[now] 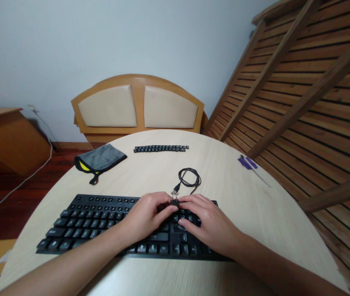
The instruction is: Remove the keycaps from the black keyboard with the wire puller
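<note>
A black keyboard lies across the near part of the round table, and its two upper rows have bare sockets on the left. Above its right half, my left hand and my right hand meet over a small black binder clip with silver wire handles. The left thumb and index finger pinch it from the left. Fingertips of the right hand press on its other side, while the right thumb is held lower, over the keys. Just behind the clip lies a coiled black USB cable.
Loose keycaps stand in two rows at the table's far side. To their left lies a folded grey cloth with black edging. Purple pieces and a thin rod rest near the right edge, beside a slatted wooden frame.
</note>
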Tool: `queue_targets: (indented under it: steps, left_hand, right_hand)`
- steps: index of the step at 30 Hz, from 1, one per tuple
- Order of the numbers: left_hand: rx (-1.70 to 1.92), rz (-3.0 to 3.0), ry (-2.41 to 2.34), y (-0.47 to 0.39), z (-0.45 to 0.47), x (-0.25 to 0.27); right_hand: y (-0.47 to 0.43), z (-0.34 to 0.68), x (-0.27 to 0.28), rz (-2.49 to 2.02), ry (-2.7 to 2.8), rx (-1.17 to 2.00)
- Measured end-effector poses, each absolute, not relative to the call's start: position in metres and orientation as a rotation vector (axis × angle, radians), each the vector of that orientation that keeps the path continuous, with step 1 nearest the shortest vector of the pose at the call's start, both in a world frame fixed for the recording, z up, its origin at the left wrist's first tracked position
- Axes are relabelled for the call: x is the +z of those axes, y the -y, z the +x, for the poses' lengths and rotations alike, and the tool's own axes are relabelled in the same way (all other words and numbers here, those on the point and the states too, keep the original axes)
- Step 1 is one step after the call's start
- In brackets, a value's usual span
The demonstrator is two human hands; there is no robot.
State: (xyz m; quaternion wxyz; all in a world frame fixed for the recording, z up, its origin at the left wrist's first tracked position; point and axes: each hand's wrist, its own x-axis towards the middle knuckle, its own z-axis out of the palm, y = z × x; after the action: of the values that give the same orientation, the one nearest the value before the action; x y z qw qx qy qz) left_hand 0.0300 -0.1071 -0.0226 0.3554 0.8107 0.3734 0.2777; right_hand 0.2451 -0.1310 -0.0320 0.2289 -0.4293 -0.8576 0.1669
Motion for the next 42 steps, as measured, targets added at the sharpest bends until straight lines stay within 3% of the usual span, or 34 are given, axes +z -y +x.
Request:
queue_targets:
  steps: [11,18,29,42]
  left_hand:
    - [0.729,2.082,-1.135,0.105,0.032,-0.030]
    - [0.839,1.772,-1.052,0.100,0.032,-0.038]
    - [0.848,1.814,-1.000,0.103,0.032,-0.032]
    - [0.897,1.817,-1.131,0.100,0.033,-0.039]
  right_hand:
    - [0.128,0.232,-0.029,-1.276,2.327,0.436]
    - [0.124,0.229,-0.032,-1.270,2.245,0.546]
    - [0.126,0.233,-0.034,-1.229,2.095,0.700]
    - [0.127,0.234,-0.030,-0.982,2.203,0.583]
